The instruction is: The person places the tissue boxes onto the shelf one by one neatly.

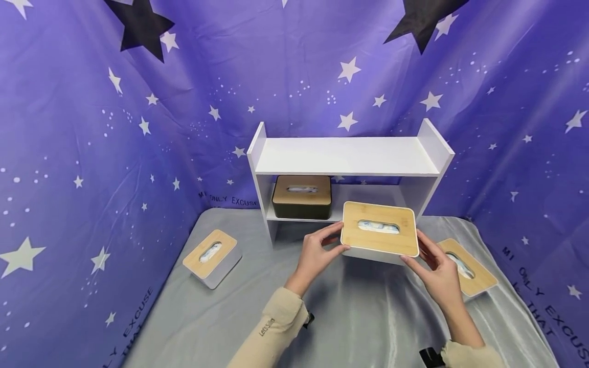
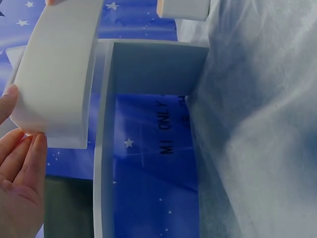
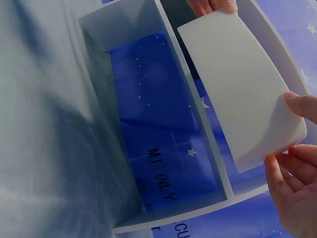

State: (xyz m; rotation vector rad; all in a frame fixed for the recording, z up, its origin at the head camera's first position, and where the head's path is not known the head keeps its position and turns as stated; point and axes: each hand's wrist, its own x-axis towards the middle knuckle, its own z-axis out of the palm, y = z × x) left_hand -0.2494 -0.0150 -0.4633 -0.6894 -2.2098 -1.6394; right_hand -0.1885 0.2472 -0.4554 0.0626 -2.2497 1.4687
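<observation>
I'm pinching the wood-topped tissue box [image 1: 379, 239] at opposite ends, left hand [image 1: 318, 253] and right hand [image 1: 439, 273], likely for balance, in front of the white shelf [image 1: 345, 156].

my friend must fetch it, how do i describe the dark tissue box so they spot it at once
Look for the white shelf unit in front of the purple curtain. The dark tissue box sits at the left end of its lower board. Dark sides and a browner top separate it from the three pale boxes.
</observation>
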